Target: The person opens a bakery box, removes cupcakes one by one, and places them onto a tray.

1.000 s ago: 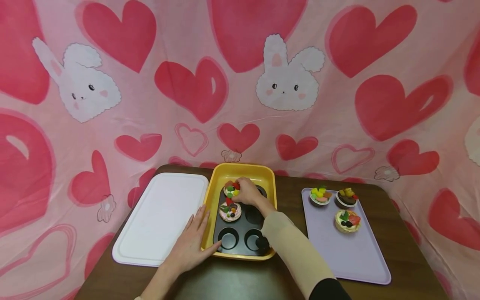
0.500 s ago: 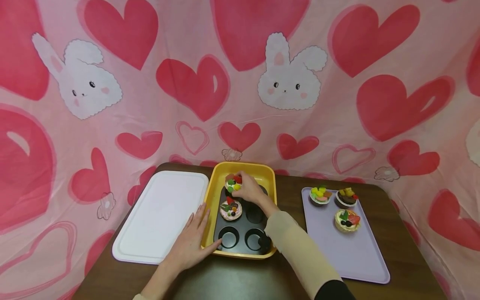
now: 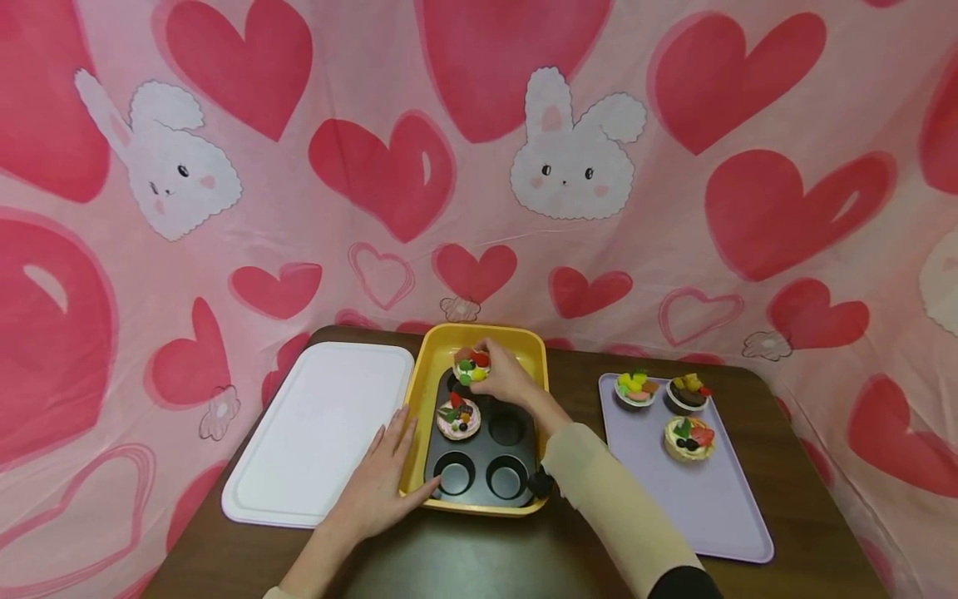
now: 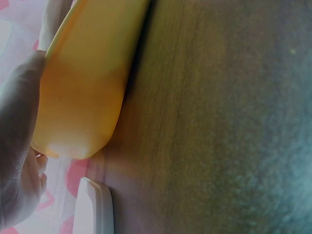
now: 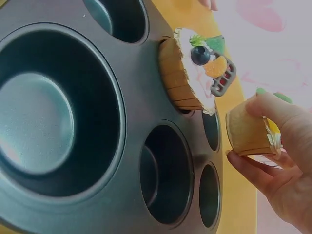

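My right hand (image 3: 503, 378) pinches a fruit tart (image 3: 471, 366) between thumb and fingers, above the back-left cup of the dark muffin tin (image 3: 481, 445). In the right wrist view the tart's pale, ridged case (image 5: 246, 129) is apart from the tin's cups. A second fruit tart (image 3: 458, 418), with pink cream and berries, sits in the tin's middle-left cup. The tin lies inside a yellow tray (image 3: 542, 358). At the front-left corner, my left hand (image 3: 377, 474) rests on the tray's rim with fingers spread; the left wrist view shows the tray's outer wall (image 4: 83, 107).
To the left lies a white board (image 3: 322, 433). A lilac tray (image 3: 696, 516) on the right bears three more tarts, one of them strawberry-topped (image 3: 688, 439). Behind the wooden table (image 3: 449, 557) hangs a pink heart-patterned cloth (image 3: 479, 166).
My right hand has lifted the fruit tart up out of the back-left cup and slightly to the right. The left hand stays at the yellow tray's corner.
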A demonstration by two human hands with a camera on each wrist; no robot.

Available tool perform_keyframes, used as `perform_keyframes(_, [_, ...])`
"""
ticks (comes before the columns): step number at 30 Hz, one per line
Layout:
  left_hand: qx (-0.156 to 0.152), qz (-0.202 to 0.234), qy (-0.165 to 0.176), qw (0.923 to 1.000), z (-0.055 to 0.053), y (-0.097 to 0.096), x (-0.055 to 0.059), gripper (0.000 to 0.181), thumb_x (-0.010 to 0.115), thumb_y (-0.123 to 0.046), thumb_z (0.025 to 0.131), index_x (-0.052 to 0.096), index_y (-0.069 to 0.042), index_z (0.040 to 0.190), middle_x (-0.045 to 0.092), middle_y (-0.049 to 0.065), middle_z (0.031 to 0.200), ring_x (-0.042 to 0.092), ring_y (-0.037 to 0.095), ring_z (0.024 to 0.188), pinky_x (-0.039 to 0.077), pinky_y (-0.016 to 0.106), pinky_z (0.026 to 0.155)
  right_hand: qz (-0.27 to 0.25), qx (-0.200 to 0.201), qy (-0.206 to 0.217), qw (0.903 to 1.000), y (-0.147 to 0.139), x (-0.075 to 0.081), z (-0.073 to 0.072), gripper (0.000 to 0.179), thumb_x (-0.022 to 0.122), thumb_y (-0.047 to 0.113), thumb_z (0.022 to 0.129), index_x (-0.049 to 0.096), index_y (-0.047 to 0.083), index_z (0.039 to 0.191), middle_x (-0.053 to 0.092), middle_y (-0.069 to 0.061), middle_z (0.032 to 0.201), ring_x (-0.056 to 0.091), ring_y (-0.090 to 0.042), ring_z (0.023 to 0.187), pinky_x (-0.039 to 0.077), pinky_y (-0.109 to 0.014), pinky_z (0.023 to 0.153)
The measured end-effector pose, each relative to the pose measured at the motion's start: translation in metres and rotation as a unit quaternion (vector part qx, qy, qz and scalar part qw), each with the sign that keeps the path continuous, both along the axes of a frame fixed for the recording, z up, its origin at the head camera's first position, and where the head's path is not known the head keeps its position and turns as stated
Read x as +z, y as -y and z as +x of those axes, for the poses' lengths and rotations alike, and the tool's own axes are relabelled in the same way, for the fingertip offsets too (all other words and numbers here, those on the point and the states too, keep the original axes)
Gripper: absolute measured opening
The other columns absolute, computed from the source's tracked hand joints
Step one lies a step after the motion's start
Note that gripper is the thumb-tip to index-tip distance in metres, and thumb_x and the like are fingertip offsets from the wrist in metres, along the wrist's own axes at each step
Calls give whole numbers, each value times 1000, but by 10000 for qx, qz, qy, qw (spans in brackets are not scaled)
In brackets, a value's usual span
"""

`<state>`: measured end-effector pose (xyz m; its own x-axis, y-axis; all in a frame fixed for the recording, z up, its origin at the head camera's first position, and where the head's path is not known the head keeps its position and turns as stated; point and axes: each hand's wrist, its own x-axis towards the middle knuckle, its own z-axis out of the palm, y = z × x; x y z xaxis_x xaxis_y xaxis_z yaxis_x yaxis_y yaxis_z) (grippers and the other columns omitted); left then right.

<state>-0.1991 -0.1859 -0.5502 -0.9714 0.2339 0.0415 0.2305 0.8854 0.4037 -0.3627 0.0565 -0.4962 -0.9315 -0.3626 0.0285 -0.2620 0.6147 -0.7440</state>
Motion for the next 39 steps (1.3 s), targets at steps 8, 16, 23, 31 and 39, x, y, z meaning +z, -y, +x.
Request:
perform_keyframes(8, [12, -11, -32, 10000, 0, 1, -2, 109, 66, -74, 95, 31, -8, 174, 12, 11, 187, 25, 34, 172, 24, 57, 139, -537, 237, -42, 9983, -20, 3, 4, 67, 92, 9, 84, 56, 2, 141, 67, -21, 139, 65, -35, 123, 59, -52, 116])
perform_keyframes(16, [7, 6, 19, 10000, -1, 1, -3, 109, 67, -73, 95, 31, -8, 174, 11, 11, 188, 24, 35, 172, 23, 58, 139, -968, -142, 96, 9952, -41, 7, 15, 69, 94, 18, 87, 57, 7, 144, 64, -18, 137, 64, -35, 124, 62, -50, 111])
perform_keyframes(23, [11, 33, -10, 10000, 0, 1, -2, 108, 67, -72, 95, 31, -7, 174, 10, 11, 188, 24, 35, 172, 23, 57, 140, -1310, -203, 38, 9912, -59, 10, 24, 68, 92, 20, 89, 61, 12, 149, 64, -17, 142, 65, -34, 116, 67, -44, 101])
perform_keyframes(31, [28, 33, -44, 10000, 0, 1, -4, 107, 67, -73, 95, 32, -9, 173, 11, 11, 188, 25, 35, 172, 24, 57, 139, -1729, -472, 160, 9837, -82, 11, 34, 73, 92, 14, 89, 54, 9, 152, 63, -22, 153, 67, -43, 130, 59, -56, 115])
perform_keyframes(39, [17, 79, -84, 9999, 1, 1, -4, 106, 68, -72, 95, 33, -8, 173, 12, 11, 188, 25, 35, 172, 24, 58, 139, -2435, -580, 319, 9676, -121, -1, 44, 72, 85, -2, 91, 46, 0, 152, 63, -28, 151, 70, -28, 124, 61, -19, 104])
